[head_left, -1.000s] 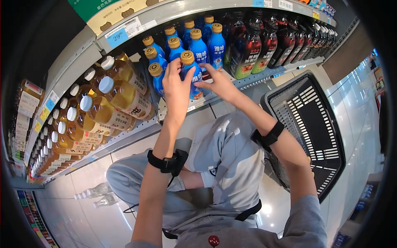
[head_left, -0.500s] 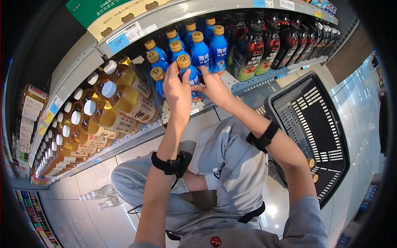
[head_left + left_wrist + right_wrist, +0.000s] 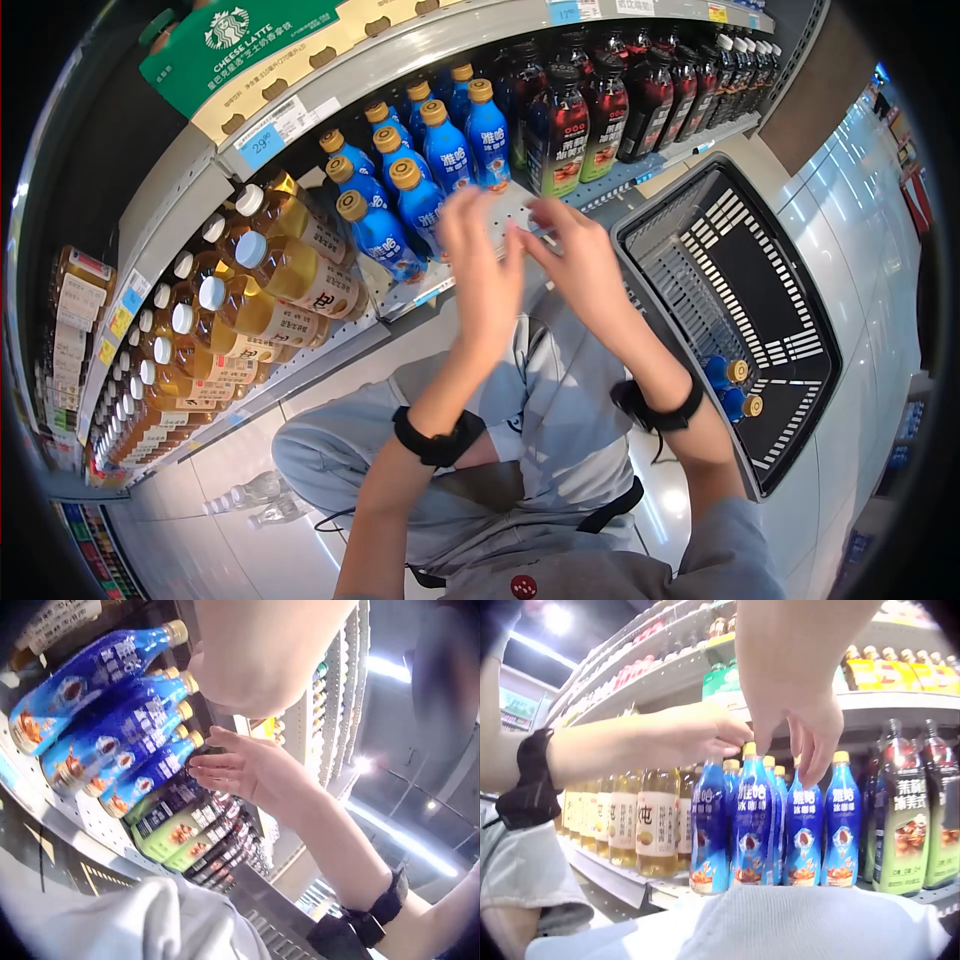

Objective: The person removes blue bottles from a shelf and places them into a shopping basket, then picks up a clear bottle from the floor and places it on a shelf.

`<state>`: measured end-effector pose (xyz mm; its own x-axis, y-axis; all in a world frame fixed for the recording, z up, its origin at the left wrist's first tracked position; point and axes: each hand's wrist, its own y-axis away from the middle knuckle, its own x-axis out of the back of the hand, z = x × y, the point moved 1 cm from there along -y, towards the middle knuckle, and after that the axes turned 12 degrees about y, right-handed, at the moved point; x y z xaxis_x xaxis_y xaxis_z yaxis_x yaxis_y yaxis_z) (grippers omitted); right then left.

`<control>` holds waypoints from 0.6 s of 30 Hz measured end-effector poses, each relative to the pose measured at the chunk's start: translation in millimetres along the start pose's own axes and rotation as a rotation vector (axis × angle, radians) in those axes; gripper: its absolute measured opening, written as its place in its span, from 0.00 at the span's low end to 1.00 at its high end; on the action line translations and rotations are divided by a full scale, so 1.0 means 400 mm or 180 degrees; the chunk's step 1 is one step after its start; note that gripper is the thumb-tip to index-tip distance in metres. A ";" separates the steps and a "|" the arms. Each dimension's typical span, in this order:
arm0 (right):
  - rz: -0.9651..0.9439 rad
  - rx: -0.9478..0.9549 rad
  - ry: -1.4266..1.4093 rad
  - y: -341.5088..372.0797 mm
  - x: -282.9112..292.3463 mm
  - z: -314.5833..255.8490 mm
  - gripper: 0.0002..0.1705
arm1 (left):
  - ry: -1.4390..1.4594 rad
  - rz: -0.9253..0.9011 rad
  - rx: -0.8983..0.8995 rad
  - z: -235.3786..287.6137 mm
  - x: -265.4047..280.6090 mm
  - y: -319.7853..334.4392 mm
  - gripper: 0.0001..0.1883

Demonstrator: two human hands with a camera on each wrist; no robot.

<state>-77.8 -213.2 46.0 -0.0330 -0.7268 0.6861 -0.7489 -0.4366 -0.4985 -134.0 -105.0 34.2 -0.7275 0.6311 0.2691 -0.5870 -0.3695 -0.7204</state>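
Observation:
Blue coffee bottles [image 3: 455, 155] with gold caps stand in rows on the lower shelf. My left hand [image 3: 482, 275] is just in front of them, holding nothing, its blurred fingers overlapping the edge of the front bottle [image 3: 418, 205] in the head view. To its right is my right hand [image 3: 585, 272], also holding nothing, thumb and fingers apart and pointing toward the left hand. In the right wrist view, the right hand [image 3: 799, 712] hangs with loosely bent fingers before the bottle caps. The left wrist view shows the right hand [image 3: 247, 769] with fingers extended.
A black shopping basket [image 3: 625, 235] stands at my right, with two blue bottles [image 3: 738, 388] in it. Large amber bottles [image 3: 290, 265] fill the shelf at left; dark bottles [image 3: 556, 130] stand right of the blue ones. Clear empty-looking bottles [image 3: 262, 498] lie on the floor.
Both hands have come off the front blue bottle and drawn back toward me and to the right. That bottle stays upright in its row. The head view has shifted, showing more of the basket.

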 end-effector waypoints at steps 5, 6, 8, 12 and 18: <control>0.0029 -0.0905 0.0007 0.167 0.172 0.084 0.10 | 0.1049 -0.0763 0.0243 0.123 -0.168 0.075 0.09; 0.0141 -0.0997 0.0079 0.193 0.205 0.105 0.10 | 0.1234 -0.0958 0.0246 0.146 -0.202 0.086 0.08; 0.0264 -0.1369 0.0255 0.241 0.269 0.147 0.10 | 0.1723 -0.1221 0.0299 0.203 -0.272 0.104 0.06; 0.0562 -0.1861 0.0779 0.338 0.369 0.246 0.09 | 0.2251 -0.1954 0.0570 0.279 -0.421 0.152 0.05; 0.0224 -0.2255 0.1449 0.439 0.374 0.319 0.12 | 0.2104 -0.2613 0.0667 0.311 -0.552 0.249 0.03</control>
<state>-129.8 -466.3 -6.4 -0.2448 -0.3888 0.8882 -0.9681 0.1479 -0.2021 -76.1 -365.9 -17.5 0.2165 0.9602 0.1765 -0.9037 0.2655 -0.3358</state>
